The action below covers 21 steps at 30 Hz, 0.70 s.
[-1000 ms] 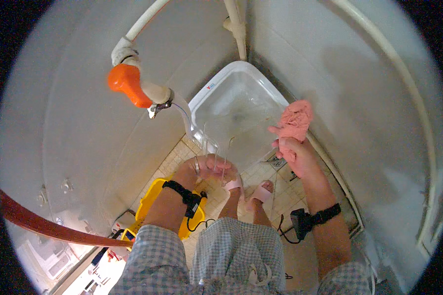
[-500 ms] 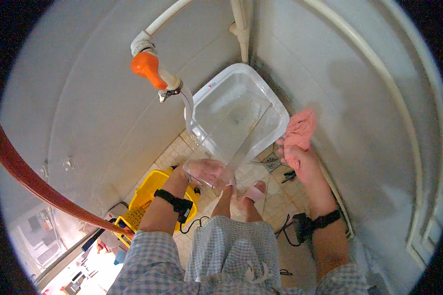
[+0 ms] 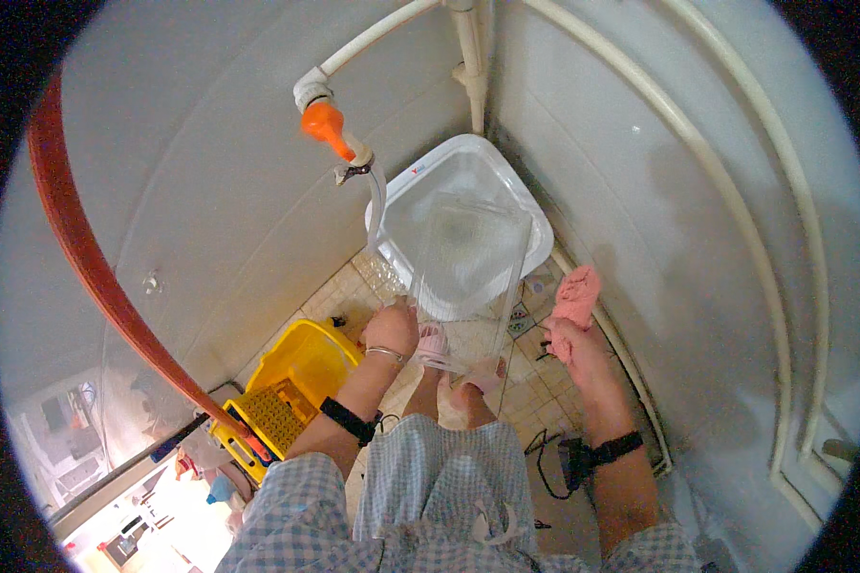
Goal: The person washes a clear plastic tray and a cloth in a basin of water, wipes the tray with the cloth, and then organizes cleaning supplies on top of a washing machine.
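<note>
Wearing a checked garment [image 3: 440, 477], the person stretches out both forearms, each with a black strap [image 3: 347, 420] around it. To the left of the left forearm stands a yellow bucket [image 3: 327, 350] with a perforated insert. The left hand [image 3: 392, 331] has its fingers curled nearly closed at the near left edge of a clear panel [image 3: 473, 272]; exactly how the fingertips meet it is hidden. From that hand the panel stretches forward and to the right, its near end above the pink slippers [image 3: 433, 344]. The right hand [image 3: 575, 341], well apart from the left and to the right of the panel, is closed around a bunched pink cloth [image 3: 576, 289], which sticks out beyond the fingers. Farther on, the panel's far part lies over a white basin [image 3: 538, 234] on the tiled floor. Left of the basin hangs a clear hose [image 3: 377, 210] from an orange-handled tap [image 3: 325, 126].
</note>
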Tool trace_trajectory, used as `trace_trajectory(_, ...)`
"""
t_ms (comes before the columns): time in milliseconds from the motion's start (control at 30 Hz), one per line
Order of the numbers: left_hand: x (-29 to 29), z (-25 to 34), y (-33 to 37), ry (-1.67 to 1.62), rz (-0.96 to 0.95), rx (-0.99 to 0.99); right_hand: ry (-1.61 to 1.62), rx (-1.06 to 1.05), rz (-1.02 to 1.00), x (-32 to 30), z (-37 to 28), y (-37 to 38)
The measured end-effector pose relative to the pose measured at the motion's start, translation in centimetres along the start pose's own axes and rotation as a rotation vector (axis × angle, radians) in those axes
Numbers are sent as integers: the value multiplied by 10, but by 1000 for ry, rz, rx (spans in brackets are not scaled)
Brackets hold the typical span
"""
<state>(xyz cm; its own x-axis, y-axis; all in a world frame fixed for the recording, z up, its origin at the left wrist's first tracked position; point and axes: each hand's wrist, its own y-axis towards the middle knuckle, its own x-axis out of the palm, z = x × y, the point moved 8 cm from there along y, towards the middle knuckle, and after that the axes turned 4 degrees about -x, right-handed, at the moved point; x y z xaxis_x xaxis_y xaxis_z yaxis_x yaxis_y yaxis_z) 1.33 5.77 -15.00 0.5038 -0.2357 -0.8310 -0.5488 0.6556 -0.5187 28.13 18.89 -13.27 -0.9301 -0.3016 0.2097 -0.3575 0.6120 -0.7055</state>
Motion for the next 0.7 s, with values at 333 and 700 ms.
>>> trace_trajectory(333, -37, 20, -33, 57, -56, -55, 217, -184, 37, 18, -22, -19)
trace_trajectory(700, -23, 35, -58, -409, 40, 102, -802, -642, 211, 109, -109, -42)
